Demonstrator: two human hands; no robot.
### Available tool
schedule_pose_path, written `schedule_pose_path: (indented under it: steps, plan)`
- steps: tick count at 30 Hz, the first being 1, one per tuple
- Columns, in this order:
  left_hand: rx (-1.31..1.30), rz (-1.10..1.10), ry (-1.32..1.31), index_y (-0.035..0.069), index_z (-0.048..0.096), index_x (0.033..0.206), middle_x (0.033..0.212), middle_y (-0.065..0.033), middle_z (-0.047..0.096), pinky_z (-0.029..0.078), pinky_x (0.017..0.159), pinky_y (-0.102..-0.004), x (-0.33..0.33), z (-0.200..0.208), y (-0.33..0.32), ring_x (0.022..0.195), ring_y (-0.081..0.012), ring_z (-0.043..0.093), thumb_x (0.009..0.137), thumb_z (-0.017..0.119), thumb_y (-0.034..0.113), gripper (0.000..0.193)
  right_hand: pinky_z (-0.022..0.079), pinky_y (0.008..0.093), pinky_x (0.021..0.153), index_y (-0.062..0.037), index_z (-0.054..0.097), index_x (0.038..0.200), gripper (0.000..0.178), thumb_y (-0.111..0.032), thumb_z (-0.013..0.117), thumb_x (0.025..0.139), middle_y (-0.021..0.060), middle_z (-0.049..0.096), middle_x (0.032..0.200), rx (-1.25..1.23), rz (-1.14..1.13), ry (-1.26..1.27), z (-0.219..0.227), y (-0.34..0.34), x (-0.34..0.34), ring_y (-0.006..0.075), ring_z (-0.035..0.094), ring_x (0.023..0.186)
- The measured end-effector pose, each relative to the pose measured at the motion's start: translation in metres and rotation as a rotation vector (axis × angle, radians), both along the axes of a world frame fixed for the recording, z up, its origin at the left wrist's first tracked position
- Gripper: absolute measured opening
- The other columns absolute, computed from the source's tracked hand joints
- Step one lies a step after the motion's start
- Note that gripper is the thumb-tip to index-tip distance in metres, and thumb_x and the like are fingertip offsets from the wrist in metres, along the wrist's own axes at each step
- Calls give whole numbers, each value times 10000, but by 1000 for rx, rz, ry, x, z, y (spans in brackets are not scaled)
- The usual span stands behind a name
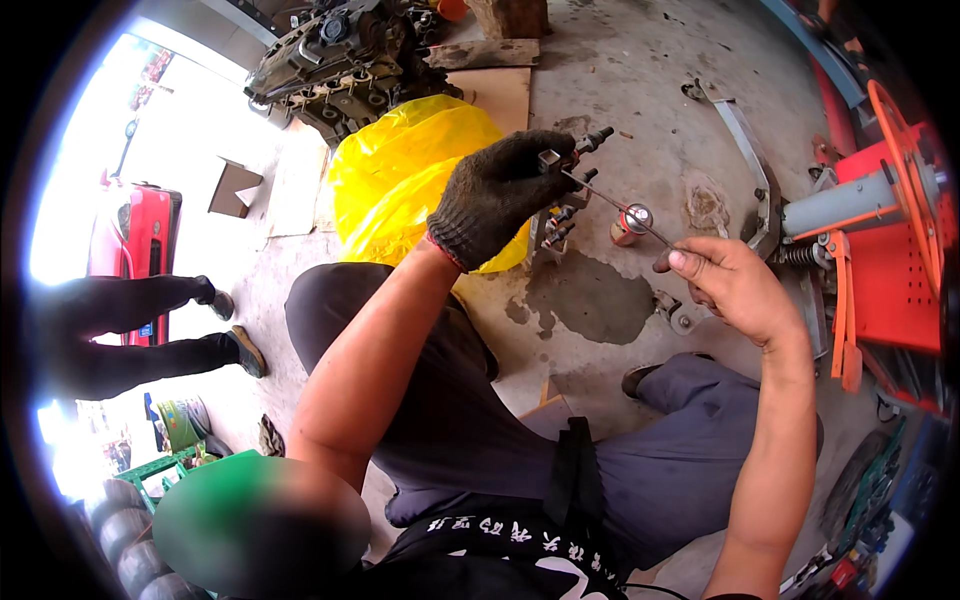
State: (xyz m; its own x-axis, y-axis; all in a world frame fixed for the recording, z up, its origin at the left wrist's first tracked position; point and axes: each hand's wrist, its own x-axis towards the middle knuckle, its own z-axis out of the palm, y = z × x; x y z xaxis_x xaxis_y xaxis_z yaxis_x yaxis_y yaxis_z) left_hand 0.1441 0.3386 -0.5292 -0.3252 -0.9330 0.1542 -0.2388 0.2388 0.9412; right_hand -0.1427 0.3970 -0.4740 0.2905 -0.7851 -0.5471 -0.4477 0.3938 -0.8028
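Note:
My left hand, in a dark knitted work glove, is closed around a metal engine part, apparently a fuel rail with several black injectors sticking out to its right. Part of it is hidden by the glove. My bare right hand is closed on a thin metal rod between thumb and fingers. From there the rod slants up to the left, its far end at the part by my left fingers. Whether that tip touches the part I cannot tell. Behind the rod, a red and white can stands on the floor.
A greasy engine lies at the far left, beside a crumpled yellow plastic bag. Red machinery with a grey cylinder stands at right. A wet patch darkens the concrete. Another person's legs show at left, near a red vehicle.

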Motion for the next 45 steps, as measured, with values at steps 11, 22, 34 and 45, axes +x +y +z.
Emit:
schedule_pose_path:
  steps: [11, 22, 34, 45]
  plan:
    - [94, 335, 46, 26, 703, 1138, 974, -82, 735, 546, 828, -276, -12, -33, 3, 895, -127, 685, 844, 747, 102, 307, 485, 472, 672, -51, 663, 979, 274, -310, 578, 1004, 214, 634, 741, -426, -72, 373, -49, 19, 50, 411, 618, 709]
    - [305, 120, 283, -4, 660, 1198, 1047, -83, 724, 555, 884, -298, -3, -16, -1, 952, -144, 689, 906, 720, 95, 314, 461, 367, 679, 17, 656, 967, 357, -334, 608, 1012, 150, 576, 714, -237, 10, 108, -29, 15, 17, 249, 512, 662]
    - [137, 15, -159, 30, 700, 1169, 1036, -55, 734, 534, 841, -273, 8, 12, 7, 892, -101, 671, 917, 731, 175, 293, 452, 439, 616, -79, 695, 988, 210, -281, 644, 966, 171, 593, 684, -787, 162, 684, -5, 27, 13, 374, 594, 654]
    - [93, -34, 24, 18, 708, 1184, 1049, -59, 738, 540, 885, -283, 12, 16, 4, 957, -108, 672, 875, 773, 115, 331, 461, 384, 630, -84, 723, 1088, 233, -269, 651, 966, 153, 618, 705, -99, 33, 61, -12, 14, -7, 300, 583, 634]
